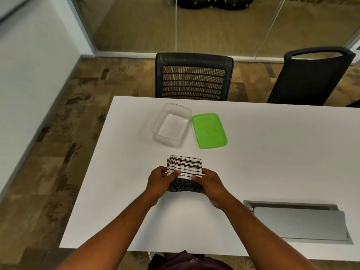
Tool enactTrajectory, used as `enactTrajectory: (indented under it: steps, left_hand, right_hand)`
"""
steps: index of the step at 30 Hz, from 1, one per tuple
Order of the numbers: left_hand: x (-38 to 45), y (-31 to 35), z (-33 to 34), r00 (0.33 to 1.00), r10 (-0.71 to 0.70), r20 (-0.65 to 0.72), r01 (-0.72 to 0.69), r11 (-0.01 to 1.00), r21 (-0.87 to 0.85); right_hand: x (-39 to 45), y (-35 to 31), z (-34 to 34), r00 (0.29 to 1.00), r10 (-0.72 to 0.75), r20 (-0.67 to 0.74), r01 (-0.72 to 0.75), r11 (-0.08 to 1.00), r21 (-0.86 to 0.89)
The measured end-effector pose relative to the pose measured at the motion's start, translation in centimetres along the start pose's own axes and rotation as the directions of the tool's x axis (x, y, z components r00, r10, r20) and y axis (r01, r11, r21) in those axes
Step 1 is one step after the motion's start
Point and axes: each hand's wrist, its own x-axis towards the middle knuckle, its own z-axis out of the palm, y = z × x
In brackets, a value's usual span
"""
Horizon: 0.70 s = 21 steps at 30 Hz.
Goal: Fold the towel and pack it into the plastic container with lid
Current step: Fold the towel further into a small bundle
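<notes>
A black-and-white checked towel (185, 166) lies folded into a small thick stack on the white table (272, 152). My left hand (158, 183) grips its near left side, and my right hand (209, 185) grips its near right side. Both thumbs press on top of the stack. Beyond the towel stands a clear plastic container (171, 124), open and with nothing inside. Its green lid (209, 130) lies flat on the table just to the container's right.
A grey cable hatch (298, 221) is set into the table at the near right. Two black office chairs (193, 76) (309, 76) stand at the far edge. The table's left edge drops to a brown patterned floor.
</notes>
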Motion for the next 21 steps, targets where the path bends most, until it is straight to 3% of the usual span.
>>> enactTrajectory:
  steps: [2, 4, 7, 10, 16, 21]
  left_hand:
    - [0.1, 0.0, 0.6, 1.000, -0.019, -0.006, 0.019, 0.999, -0.033]
    - [0.1, 0.2, 1.4, 0.999, -0.031, 0.011, 0.032, 0.992, -0.118]
    - [-0.2, 0.6, 3.0, 1.000, -0.006, -0.014, 0.003, 0.983, -0.183]
    - [-0.4, 1.2, 4.9, 0.999, 0.026, -0.035, -0.034, 0.966, -0.258]
    - [0.3, 1.9, 6.5, 0.995, 0.077, -0.063, -0.092, 0.958, -0.273]
    - [2.9, 2.1, 5.0, 0.995, -0.079, -0.065, 0.061, 0.969, -0.240]
  right_hand:
    - [0.2, -0.3, -0.3, 0.999, -0.012, -0.043, 0.014, 0.999, 0.039]
    - [0.3, -0.5, -0.7, 0.999, 0.006, -0.045, 0.002, 0.982, 0.187]
    - [0.4, -0.2, -0.8, 0.995, 0.079, 0.053, -0.094, 0.902, 0.421]
    - [0.7, 0.0, -0.3, 0.992, 0.041, 0.120, -0.099, 0.837, 0.538]
    - [2.2, -1.2, 0.7, 1.000, 0.008, 0.022, -0.018, 0.846, 0.532]
    - [3.9, -2.0, 0.5, 0.999, 0.022, -0.027, -0.004, 0.849, 0.529]
